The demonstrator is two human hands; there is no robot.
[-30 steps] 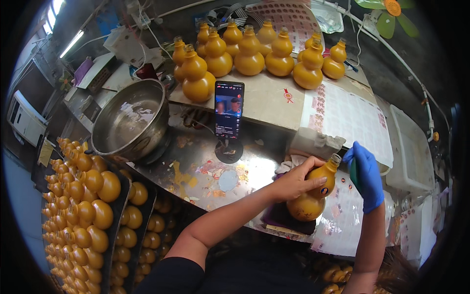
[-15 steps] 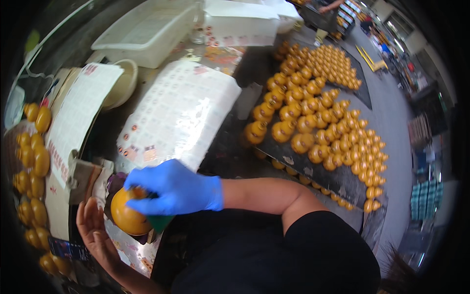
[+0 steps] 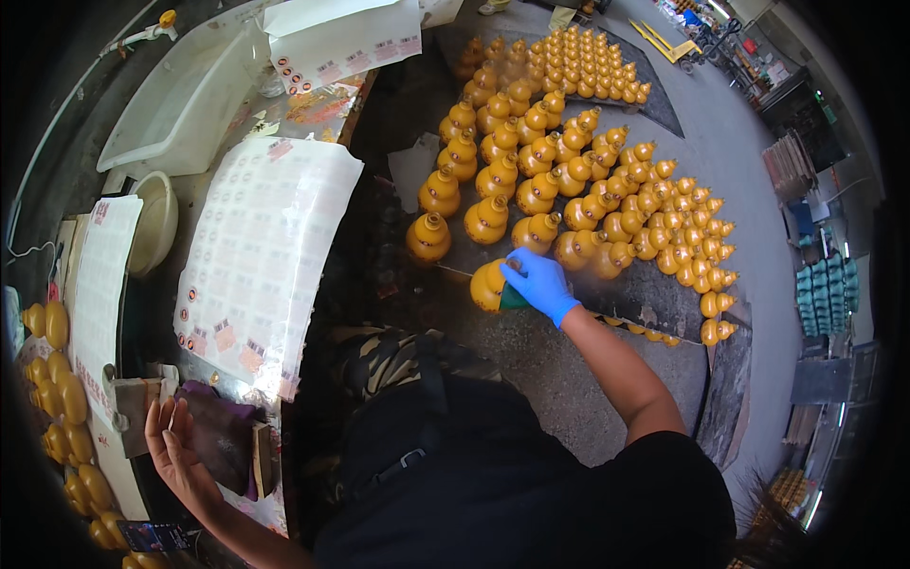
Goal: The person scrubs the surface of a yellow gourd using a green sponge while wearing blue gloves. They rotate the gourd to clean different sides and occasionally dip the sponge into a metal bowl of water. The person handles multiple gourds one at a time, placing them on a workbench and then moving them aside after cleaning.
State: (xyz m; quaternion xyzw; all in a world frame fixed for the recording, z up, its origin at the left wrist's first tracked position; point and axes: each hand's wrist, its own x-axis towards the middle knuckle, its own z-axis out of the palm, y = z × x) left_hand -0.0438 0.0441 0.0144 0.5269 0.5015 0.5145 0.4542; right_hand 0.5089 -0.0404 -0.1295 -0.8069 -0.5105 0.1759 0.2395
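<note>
My right hand [image 3: 540, 284], in a blue glove, is closed round the upper part of an amber gourd-shaped bottle [image 3: 485, 286]. The bottle is tilted, just off the near edge of a dark board [image 3: 654, 308] crowded with rows of similar bottles [image 3: 536, 192]. Something green [image 3: 513, 299] shows between the glove and the bottle; its kind is not clear. Over the work table on the left, my bare left hand [image 3: 180, 455] has its fingers apart and holds nothing. Beside it lies a dark purple cloth [image 3: 226, 431].
Sheets of printed stickers [image 3: 265, 228] lie on the table, near a cream bowl [image 3: 155, 228] and a white plastic tub [image 3: 190, 104]. More amber bottles [image 3: 66, 389] line the far left, with a phone [image 3: 154, 536] below. A yellow pallet jack [image 3: 668, 40] stands far back.
My right hand has carried the bottle from the table rightward to the board's edge. My left hand stays over the table, still open. The view has turned to the right.
</note>
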